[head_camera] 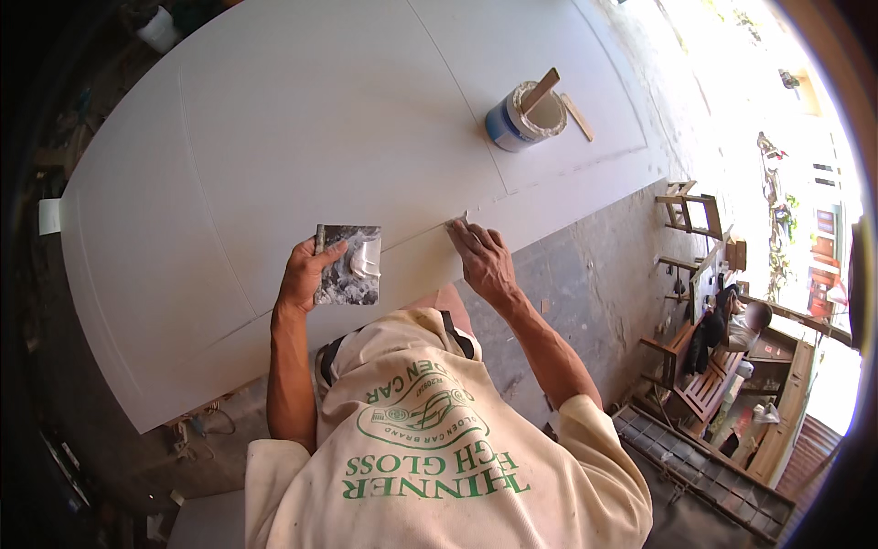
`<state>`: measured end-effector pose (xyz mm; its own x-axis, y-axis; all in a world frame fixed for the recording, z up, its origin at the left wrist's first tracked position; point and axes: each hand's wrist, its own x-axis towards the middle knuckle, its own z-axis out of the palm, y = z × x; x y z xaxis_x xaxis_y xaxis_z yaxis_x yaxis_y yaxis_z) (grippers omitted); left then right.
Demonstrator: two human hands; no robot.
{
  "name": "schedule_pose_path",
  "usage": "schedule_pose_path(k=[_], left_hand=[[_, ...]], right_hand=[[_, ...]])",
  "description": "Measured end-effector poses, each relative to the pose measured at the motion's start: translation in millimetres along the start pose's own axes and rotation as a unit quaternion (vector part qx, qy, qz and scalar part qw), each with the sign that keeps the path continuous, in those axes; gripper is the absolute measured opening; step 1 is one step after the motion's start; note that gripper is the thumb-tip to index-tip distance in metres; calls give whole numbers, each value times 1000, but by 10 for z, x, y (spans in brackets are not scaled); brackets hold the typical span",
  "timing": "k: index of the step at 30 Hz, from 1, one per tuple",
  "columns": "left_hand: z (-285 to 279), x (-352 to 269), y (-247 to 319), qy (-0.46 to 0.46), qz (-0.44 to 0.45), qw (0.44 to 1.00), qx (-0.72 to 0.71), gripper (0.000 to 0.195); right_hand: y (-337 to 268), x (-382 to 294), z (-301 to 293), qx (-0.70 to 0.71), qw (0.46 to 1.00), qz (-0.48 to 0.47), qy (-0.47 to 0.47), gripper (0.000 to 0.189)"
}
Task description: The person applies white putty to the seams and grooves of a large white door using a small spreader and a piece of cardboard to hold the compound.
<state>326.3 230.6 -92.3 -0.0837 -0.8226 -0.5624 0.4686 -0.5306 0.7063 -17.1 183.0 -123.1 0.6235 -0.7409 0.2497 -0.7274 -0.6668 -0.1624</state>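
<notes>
A large white panel [309, 137] with thin grooves and seams lies before me. My left hand [307, 271] grips a flat plate [336, 281] smeared with white filler, its thumb on top; a dab of white paste [365, 263] lies on the plate's right part. My right hand [483, 257] presses a small putty scraper [457, 221], mostly hidden by the fingers, against the panel along a seam, with white paste at its edge. Farther up stands an open tub [518, 122] of white compound with a wooden stick [542, 90] in it. A flat wooden strip [577, 117] lies beside the tub.
The panel's near edge runs close to my body, above a grey concrete floor [569, 295]. At the right are a wooden stool [689, 209], wooden benches [713, 377], a metal grid frame [706, 473] and a seated person [744, 333]. Cables [206, 425] lie under the panel at lower left.
</notes>
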Motion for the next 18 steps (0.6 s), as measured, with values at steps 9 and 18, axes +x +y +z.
schedule_pose_path(k=[9,18], left_hand=[[-3,46,95,-25,10,999,31,16],[88,57,238,-70,11,997,24,17]], right_hand=[[242,267,-12,-24,980,195,27,20],[-683,230,-334,120,988,76,-58,32]])
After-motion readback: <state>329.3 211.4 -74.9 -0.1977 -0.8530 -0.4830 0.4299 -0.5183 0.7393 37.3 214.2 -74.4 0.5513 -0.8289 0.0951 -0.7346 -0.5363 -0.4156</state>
